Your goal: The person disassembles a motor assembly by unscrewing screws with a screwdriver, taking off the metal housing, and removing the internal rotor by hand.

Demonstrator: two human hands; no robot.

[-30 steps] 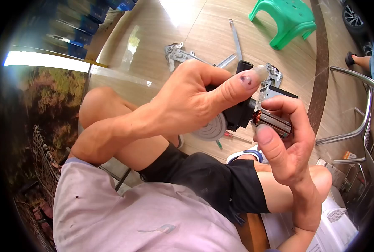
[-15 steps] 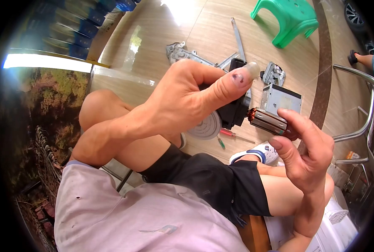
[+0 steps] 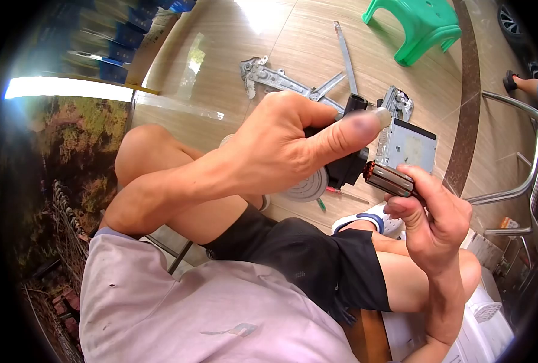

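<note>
In the head view, my left hand (image 3: 293, 136) is wrapped round a black motor housing (image 3: 345, 172), its thumb lying along the top. A round grey ribbed disc (image 3: 307, 187) shows below that hand, against the housing. Between the thumb and fingers of my right hand (image 3: 435, 224) is a motor armature (image 3: 390, 179), a steel cylinder with copper windings at one end. The copper end points at the housing's open side and sits very near it; whether the two touch I cannot tell. My right fingers cover the armature's other end.
A metal window regulator (image 3: 287, 81) lies on the tiled floor beyond my hands. Near it are a silver box (image 3: 415, 145) and a smaller metal mechanism (image 3: 397, 103). A green stool (image 3: 426, 30) stands farther back. At right are a metal chair frame (image 3: 532, 163) and another person's foot (image 3: 511, 80).
My left hand and the motor housing have shifted a little to the right. My right hand has moved slightly left and its finger lies differently on the armature, which remains held.
</note>
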